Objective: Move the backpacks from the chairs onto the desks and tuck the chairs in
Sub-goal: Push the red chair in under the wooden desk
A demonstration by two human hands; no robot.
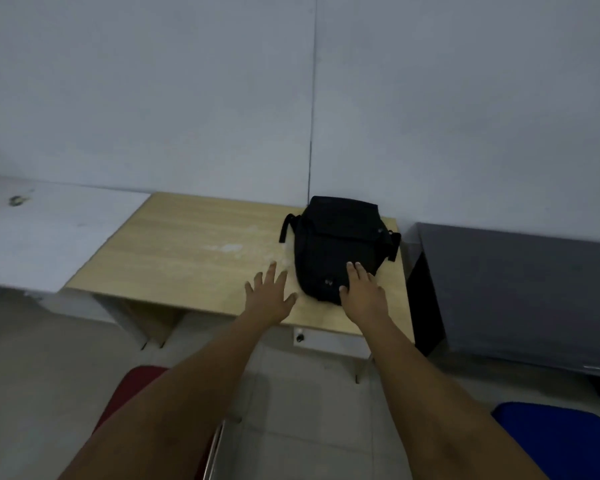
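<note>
A black backpack (336, 240) lies flat on the right part of a light wooden desk (194, 251), its top against the wall. My right hand (361, 289) rests with flat fingers on the near end of the backpack, not gripping it. My left hand (271, 296) hovers just left of the backpack over the desk, fingers spread and holding nothing. A red chair seat (132, 389) shows under my left forearm, pulled out from the desk. A blue chair seat (561, 438) sits at the lower right.
A white desk (49, 233) adjoins the wooden one on the left. A grey desk (520, 282) stands to the right. A plain grey wall (291, 98) runs behind all desks. Tiled floor (291, 410) lies between the chairs.
</note>
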